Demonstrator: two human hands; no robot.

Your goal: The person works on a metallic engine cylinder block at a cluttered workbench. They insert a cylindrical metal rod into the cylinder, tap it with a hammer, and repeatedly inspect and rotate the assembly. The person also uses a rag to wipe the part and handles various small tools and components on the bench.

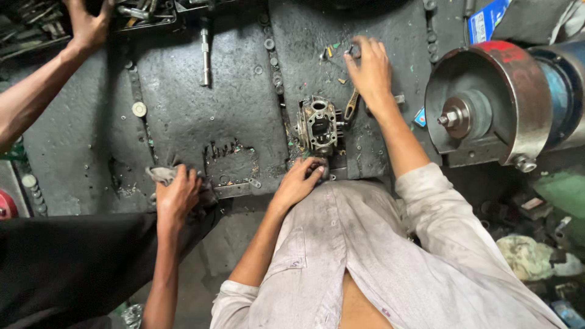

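From the head camera, the person in the grimy white shirt leans over a dark, oil-stained metal workbench (237, 116). The left hand (298, 183) rests at the near edge of the bench with its fingers curled down against the surface, just below a small grey cast-metal engine part (318, 125) that stands a little beyond the fingertips; whether those fingers actually clasp anything cannot be told, since the tips are tucked under. The right hand (368, 70) is stretched farther out, beyond and to the right of the casting, fingers bent and pinching at small bits scattered on the bench top, though what sits between the fingertips is too small to make out. Just below that hand's wrist, between it and the casting, lies a yellow-handled tool (351, 105), touching neither hand. To the right of the right forearm stands a bench grinder (487, 103) with a round rust-red guard and a bolt at its hub. Well to the left of the left hand, a co-worker's hand (177, 195) presses a grey rag (163, 175) at the bench edge, and another co-worker's hand (88, 24) reaches into a tray of tools (146, 15) at the far left corner. A steel socket extension (206, 52) lies upright on the bench between them.
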